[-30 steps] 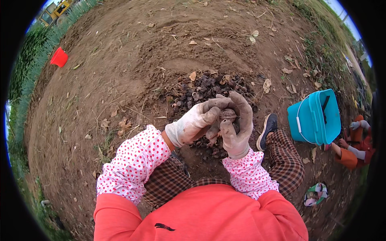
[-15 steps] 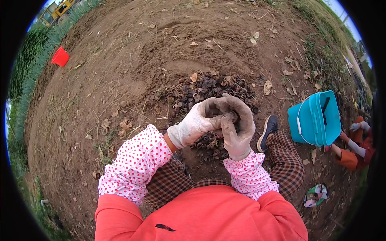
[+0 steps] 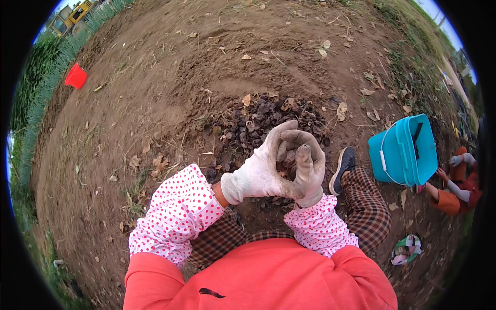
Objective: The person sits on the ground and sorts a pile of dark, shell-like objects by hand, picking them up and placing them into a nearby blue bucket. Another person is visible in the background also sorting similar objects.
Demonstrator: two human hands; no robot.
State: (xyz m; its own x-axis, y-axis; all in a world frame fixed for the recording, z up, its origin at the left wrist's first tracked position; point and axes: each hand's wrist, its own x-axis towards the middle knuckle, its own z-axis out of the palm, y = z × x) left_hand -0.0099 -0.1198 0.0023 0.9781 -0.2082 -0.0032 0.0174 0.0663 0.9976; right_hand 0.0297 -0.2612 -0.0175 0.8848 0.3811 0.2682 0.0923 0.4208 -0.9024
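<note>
Left hand (image 3: 264, 173) — C-shaped against curled right hand (image 3: 311, 178)

No text, label, number or sign can be read.

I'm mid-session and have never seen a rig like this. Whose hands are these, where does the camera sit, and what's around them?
There is no machine: these are a person's own hands, in soiled pale gloves. The view comes from the left of two wide fisheye cameras on the head, looking down, so edges bend. Left in the picture is the person's left.

The left hand and right hand meet in a ring. A brown lump shows inside, mostly hidden; I can't tell exactly how it is held.

Beyond lies a dark pile on bare soil. A teal bucket stands right, a red bucket far left. Another person is at the right edge.
</note>
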